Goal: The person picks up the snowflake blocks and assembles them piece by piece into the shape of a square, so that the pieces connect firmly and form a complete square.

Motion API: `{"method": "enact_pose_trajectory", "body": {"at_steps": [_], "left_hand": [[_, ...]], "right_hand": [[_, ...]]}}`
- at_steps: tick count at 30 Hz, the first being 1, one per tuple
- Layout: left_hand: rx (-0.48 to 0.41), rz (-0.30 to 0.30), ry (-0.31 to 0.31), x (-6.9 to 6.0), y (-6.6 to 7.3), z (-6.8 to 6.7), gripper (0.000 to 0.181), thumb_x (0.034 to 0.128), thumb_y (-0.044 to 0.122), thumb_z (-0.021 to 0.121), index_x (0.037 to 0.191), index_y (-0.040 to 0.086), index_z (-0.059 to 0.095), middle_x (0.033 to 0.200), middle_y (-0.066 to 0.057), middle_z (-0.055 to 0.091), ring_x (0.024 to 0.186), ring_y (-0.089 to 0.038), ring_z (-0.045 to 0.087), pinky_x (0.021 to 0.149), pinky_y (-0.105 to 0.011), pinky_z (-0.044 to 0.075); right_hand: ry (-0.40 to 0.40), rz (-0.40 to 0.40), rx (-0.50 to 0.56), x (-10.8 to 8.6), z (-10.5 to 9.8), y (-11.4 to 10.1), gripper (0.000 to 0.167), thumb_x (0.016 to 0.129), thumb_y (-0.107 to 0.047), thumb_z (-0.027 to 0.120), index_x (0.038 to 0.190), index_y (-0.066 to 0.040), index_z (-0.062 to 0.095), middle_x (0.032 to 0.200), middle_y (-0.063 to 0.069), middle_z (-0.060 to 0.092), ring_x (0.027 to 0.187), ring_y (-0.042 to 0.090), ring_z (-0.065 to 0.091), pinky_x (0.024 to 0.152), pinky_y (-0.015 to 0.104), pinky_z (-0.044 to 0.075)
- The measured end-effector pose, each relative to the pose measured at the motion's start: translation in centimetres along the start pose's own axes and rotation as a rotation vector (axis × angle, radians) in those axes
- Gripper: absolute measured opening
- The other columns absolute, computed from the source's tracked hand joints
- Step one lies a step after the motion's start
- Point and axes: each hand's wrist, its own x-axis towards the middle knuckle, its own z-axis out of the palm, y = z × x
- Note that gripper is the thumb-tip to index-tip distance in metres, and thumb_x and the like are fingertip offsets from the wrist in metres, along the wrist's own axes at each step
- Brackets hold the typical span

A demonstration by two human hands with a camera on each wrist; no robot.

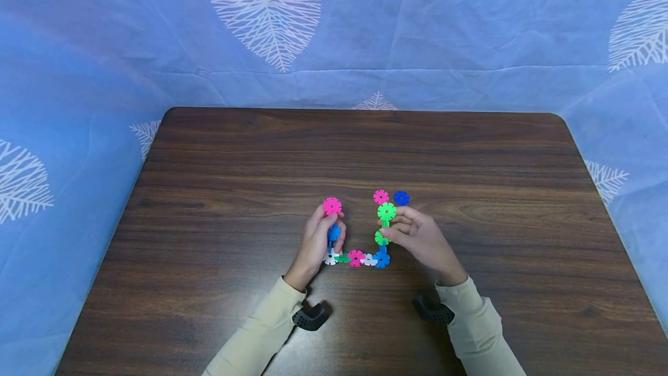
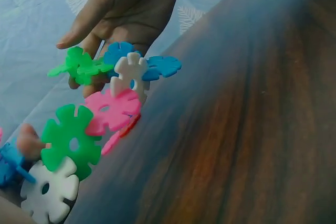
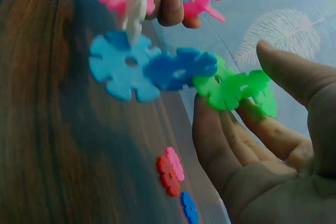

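A chain of linked plastic snowflake building discs hangs between both hands, with white (image 2: pixel 51 192), green (image 2: pixel 71 142), pink (image 1: pixel 356 258) and light blue discs (image 3: pixel 123 66) along it. My left hand (image 1: pixel 315 241) grips its left end, where a pink disc (image 1: pixel 331 206) and a blue disc (image 1: pixel 334 232) show at the fingers. At the other end, my right hand (image 1: pixel 424 239) touches the green discs (image 3: pixel 233 87) with its fingers behind them. The thumb (image 3: pixel 286 69) stands apart from those discs in the right wrist view. Part of the left end is hidden by the left hand.
Loose pink (image 3: pixel 175 162), red (image 3: pixel 168 177) and dark blue discs (image 1: pixel 401 198) lie on the brown wooden table (image 1: pixel 235 190) beyond the right hand. Blue cloth with white leaf prints (image 1: pixel 365 28) stands behind the table. Black wrist devices (image 1: pixel 311 317) sit under both sleeves.
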Motion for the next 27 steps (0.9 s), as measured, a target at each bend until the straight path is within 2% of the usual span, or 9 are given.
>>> {"method": "enact_pose_trajectory", "body": {"at_steps": [6, 9, 14, 19, 21, 23, 25, 27], "left_hand": [[-0.019, -0.02, 0.006, -0.2, -0.1, 0.1, 0.022, 0.0985, 0.012, 0.029, 0.102, -0.007, 0.041, 0.062, -0.003, 0.043, 0.041, -0.009, 0.034, 0.04, -0.026, 0.041], [-0.014, -0.022, 0.01, -0.2, 0.1, 0.1, 0.021, 0.0981, 0.012, 0.03, 0.101, -0.005, 0.041, 0.062, -0.002, 0.043, 0.04, -0.009, 0.033, 0.04, -0.026, 0.04], [-0.039, -0.032, 0.011, -0.2, 0.3, 0.3, 0.022, 0.0984, 0.013, 0.029, 0.1, -0.006, 0.04, 0.062, -0.001, 0.043, 0.04, -0.01, 0.033, 0.04, -0.024, 0.04], [-0.069, -0.046, 0.011, -0.3, 0.5, 0.3, 0.018, 0.0979, 0.014, 0.03, 0.097, 0.0, 0.042, 0.062, -0.001, 0.042, 0.039, -0.01, 0.032, 0.039, -0.024, 0.039], [-0.071, -0.047, 0.011, -0.3, 0.5, 0.3, 0.017, 0.0976, 0.014, 0.03, 0.096, 0.003, 0.042, 0.062, -0.001, 0.042, 0.039, -0.009, 0.031, 0.039, -0.024, 0.039], [-0.068, -0.046, 0.007, -0.3, 0.6, 0.2, 0.016, 0.0978, 0.014, 0.03, 0.096, 0.003, 0.042, 0.061, -0.001, 0.042, 0.039, -0.009, 0.032, 0.039, -0.023, 0.039], [-0.068, -0.049, 0.006, -0.3, 0.6, 0.2, 0.016, 0.0981, 0.014, 0.03, 0.096, 0.004, 0.042, 0.061, -0.001, 0.042, 0.039, -0.008, 0.032, 0.039, -0.023, 0.039], [-0.073, -0.056, 0.007, -0.3, 0.6, 0.1, 0.017, 0.099, 0.015, 0.029, 0.095, 0.004, 0.042, 0.06, 0.0, 0.042, 0.039, -0.008, 0.032, 0.039, -0.023, 0.039]], "right_hand": [[-0.075, -0.007, -0.002, -0.2, -0.6, 0.3, 0.036, 0.092, -0.02, 0.062, 0.12, 0.001, 0.052, 0.12, 0.026, 0.059, 0.094, 0.005, 0.066, 0.081, 0.022, 0.055], [-0.085, -0.026, -0.041, -0.1, -0.9, 0.6, 0.035, 0.095, -0.022, 0.058, 0.122, 0.001, 0.052, 0.12, 0.025, 0.06, 0.096, 0.003, 0.066, 0.082, 0.022, 0.054], [-0.053, -0.027, -0.111, 0.2, -1.4, 0.7, 0.037, 0.099, -0.026, 0.05, 0.124, 0.001, 0.053, 0.117, 0.022, 0.063, 0.092, 0.005, 0.066, 0.082, 0.03, 0.057], [-0.015, -0.028, -0.111, 0.5, -1.9, 0.6, 0.04, 0.101, -0.026, 0.046, 0.124, 0.005, 0.051, 0.114, 0.024, 0.059, 0.09, 0.013, 0.067, 0.082, 0.036, 0.057], [0.024, -0.04, -0.122, 0.7, -2.2, 0.6, 0.039, 0.101, -0.025, 0.045, 0.122, 0.007, 0.052, 0.114, 0.025, 0.059, 0.089, 0.013, 0.067, 0.08, 0.035, 0.058], [0.106, -0.064, -0.163, 0.9, -2.6, 0.7, 0.037, 0.101, -0.023, 0.045, 0.118, 0.008, 0.055, 0.109, 0.026, 0.062, 0.084, 0.012, 0.068, 0.076, 0.031, 0.058], [0.222, -0.106, -0.245, 1.3, -3.0, 0.9, 0.032, 0.099, -0.019, 0.049, 0.111, 0.01, 0.059, 0.101, 0.026, 0.065, 0.077, 0.013, 0.068, 0.07, 0.026, 0.058], [0.331, -0.137, -0.374, 1.8, -3.4, 1.0, 0.026, 0.097, -0.015, 0.055, 0.104, 0.009, 0.063, 0.091, 0.024, 0.068, 0.071, 0.016, 0.069, 0.065, 0.023, 0.057]]}}
